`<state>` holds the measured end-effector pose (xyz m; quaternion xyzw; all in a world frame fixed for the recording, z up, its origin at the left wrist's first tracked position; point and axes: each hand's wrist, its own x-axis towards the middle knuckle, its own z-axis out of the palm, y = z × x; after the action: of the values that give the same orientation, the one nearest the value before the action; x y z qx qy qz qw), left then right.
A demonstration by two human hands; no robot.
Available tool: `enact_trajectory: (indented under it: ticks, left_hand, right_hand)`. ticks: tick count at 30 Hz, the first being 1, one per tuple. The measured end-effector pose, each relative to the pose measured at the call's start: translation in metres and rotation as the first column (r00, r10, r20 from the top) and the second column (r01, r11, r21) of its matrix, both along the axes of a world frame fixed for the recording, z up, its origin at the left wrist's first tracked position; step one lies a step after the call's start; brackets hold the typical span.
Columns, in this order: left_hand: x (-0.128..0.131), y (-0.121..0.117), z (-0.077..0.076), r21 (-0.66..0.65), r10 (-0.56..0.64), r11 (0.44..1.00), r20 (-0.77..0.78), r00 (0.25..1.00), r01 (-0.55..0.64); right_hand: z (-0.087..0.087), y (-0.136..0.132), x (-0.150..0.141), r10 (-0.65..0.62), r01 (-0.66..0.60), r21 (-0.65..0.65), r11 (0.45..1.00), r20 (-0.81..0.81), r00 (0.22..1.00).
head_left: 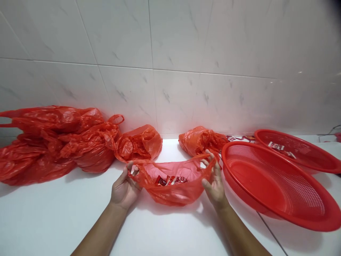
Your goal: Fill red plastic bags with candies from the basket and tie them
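Now, red carrier bag (173,197): btwn both hands, mid-view, over white worktop (66,220); I can't tell if its base touches.
L hand (126,186): I see thumb & fingers gripping bag's left handle end.
R hand (215,186): gripping right handle end, fingertips showing thru the loop.
Bag film: thin, shiny, crinkled plastic, semi-see-thru, w/ slack rounded belly.
Bag mouth: spread wide, facing up & twd my viewpoint; long axis L–R, approx parallel to tiled wall (176,96).
Packets (172,180): few, small, glossy red/white, inside bag.
Colander (266,181): red plastic, rounded, perforated sides, right of R hand.
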<state>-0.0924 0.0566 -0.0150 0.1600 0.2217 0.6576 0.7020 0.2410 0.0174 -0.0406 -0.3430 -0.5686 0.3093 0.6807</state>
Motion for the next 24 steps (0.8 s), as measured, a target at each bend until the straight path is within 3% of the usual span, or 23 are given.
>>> enact_trajectory:
  ticks: [4,10,14,16,20,24]
  left_hand:
    - [0.003,-0.006,0.008,0.128,-0.131,0.983,0.010,0.991,0.129]
    - [0.012,-0.003,0.016,0.250,0.127,0.964,-0.123,0.984,-0.093]
    - [0.019,-0.005,0.004,0.280,0.075,0.960,-0.305,0.949,0.014]
    - [0.029,-0.012,-0.005,0.287,0.070,0.955,-0.464,0.883,0.075]
    - [0.057,-0.033,-0.015,0.225,0.064,0.961,-0.747,0.662,0.162]
    - [0.080,-0.053,-0.013,0.247,0.078,0.948,-0.790,0.608,0.199]
  right_hand:
    - [0.006,-0.007,-0.007,0.055,-0.055,0.028,0.998,0.022,0.998]
    - [0.003,0.001,-0.003,0.032,-0.029,0.052,0.998,-0.059,0.998]
    - [-0.005,0.007,-0.004,0.097,-0.098,-0.012,0.995,-0.070,0.993]
    - [-0.006,0.005,-0.008,0.143,-0.145,-0.015,0.989,-0.078,0.987]
    - [-0.002,-0.006,-0.023,0.273,-0.272,0.022,0.962,-0.047,0.961]
    - [0.003,-0.017,-0.041,0.326,-0.328,-0.014,0.945,-0.062,0.943]
